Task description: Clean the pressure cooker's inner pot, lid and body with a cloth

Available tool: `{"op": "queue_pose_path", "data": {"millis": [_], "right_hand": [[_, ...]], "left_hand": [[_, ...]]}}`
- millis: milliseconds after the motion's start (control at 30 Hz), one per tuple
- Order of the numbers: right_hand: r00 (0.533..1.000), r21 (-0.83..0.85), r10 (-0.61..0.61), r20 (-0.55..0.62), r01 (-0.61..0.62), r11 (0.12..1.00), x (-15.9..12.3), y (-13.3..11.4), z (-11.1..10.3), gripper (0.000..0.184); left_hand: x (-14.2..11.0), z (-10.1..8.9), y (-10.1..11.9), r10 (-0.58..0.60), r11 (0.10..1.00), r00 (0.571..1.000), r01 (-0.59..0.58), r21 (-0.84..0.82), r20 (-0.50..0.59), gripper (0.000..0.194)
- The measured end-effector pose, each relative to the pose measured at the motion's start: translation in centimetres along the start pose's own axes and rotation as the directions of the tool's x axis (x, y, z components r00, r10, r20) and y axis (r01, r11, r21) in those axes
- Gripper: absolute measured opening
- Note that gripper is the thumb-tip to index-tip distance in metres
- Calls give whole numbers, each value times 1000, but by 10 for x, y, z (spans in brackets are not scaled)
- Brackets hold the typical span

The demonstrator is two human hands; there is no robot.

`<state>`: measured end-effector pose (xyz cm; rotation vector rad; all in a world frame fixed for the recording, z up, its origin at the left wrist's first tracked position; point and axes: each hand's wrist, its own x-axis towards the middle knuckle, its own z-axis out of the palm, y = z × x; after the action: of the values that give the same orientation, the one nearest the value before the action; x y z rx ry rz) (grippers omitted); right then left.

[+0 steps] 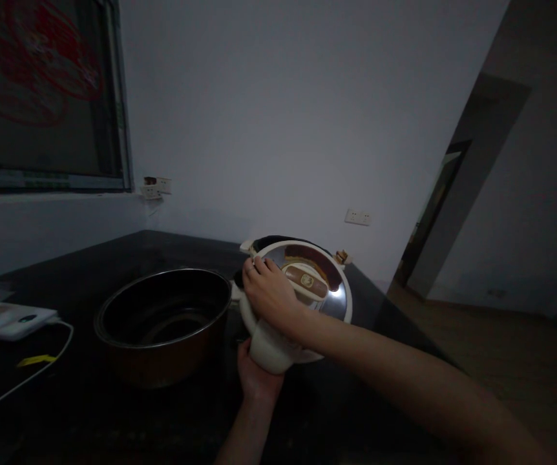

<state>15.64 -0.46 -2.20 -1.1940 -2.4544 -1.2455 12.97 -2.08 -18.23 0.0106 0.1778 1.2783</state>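
Supporting the pale vessel [269, 347] from beneath, the left hand [259, 380] appears in the head view at the near end of the held assembly. Its palm sits under the rounded base and its thumb runs up the side, a placement that presumably carries the weight. The left fingers are wrapped about the vessel as far as they show; the rest are hidden behind it.

The right hand [273, 294] crosses above the vessel and lies over the left part of the lid [340, 298]. Its fingers [253, 266] are bent and slightly spread, touching near the lid's rim; whether they grip the rim or merely rest there cannot be determined. This position likely steadies the tilted lid, whose brown handle [306, 281] faces the wearer. Whether vessel and lid are joined is unclear.

Behind the lid, the dark rim of a rear pot [291, 238] shows.

To the left, the brown pot [162, 365] stands upright on the tabletop [84, 261], mouth upward, probably for stability. Farther left lie a white device [19, 321], its cable [68, 339] and a yellow strip [36, 360].
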Motion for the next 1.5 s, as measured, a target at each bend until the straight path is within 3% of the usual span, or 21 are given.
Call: {"op": "queue_pose_path", "data": {"millis": [100,200,267,333,400,500,600,667,733,800,867,967,1100,1200,1333,1433,1500], "right_hand": [[996,95,86,36,-89,992,21,31,-21,33],[934,211,342,103,-356,910,33,87,-32,36],[856,237,495,147,-517,823,31,125,-28,35],[811,234,564,156,-585,776,20,150,-17,35],[805,270,561,191,-593,759,6,159,-1,36],[861,388,423,282,-505,771,-10,146,22,33],[916,520,268,299,-392,759,-15,128,32,36],[950,680,116,290,-290,673,-12,122,29,36],[959,824,-59,279,-207,527,-6,118,20,34],[928,892,-226,296,-183,414,2,115,11,31],[868,908,-373,327,-179,379,10,111,3,29],[797,905,-492,350,-152,397,19,106,-5,26],[760,896,-537,366,-131,425,24,104,-10,23],[811,888,-452,372,-170,427,20,113,-7,23],[900,861,-175,399,-302,410,-1,140,4,24],[917,851,52,396,-388,354,-21,155,15,30],[922,867,139,361,-386,316,-30,156,20,33]], "left_hand": [[-6,8,-2,-5,1000,991,2,-18,-133,37],[-6,13,-4,17,999,979,-24,-33,-202,37],[-4,12,-5,22,998,976,-33,-47,-216,36],[-1,9,-6,37,997,980,-50,-65,-193,35],[1,5,-6,44,995,988,-58,-86,-150,33],[2,3,-6,42,992,990,-58,-114,-132,29],[0,6,-7,45,991,987,-64,-119,-155,28],[-2,9,-7,52,993,985,-69,-100,-167,28],[-3,11,-7,55,994,981,-71,-82,-186,28],[-3,11,-6,40,996,977,-56,-69,-209,28],[-3,12,-6,27,997,971,-43,-61,-236,29],[-4,13,-6,23,998,971,-38,-58,-239,31],[-2,11,-6,11,996,979,-28,-79,-203,31],[2,3,-7,-2,995,993,-10,-102,-115,31],[5,-2,-7,14,994,996,-23,-104,-93,28],[2,3,-7,25,992,991,-40,-120,-130,29],[0,7,-7,23,992,988,-42,-122,-151,28]]}}
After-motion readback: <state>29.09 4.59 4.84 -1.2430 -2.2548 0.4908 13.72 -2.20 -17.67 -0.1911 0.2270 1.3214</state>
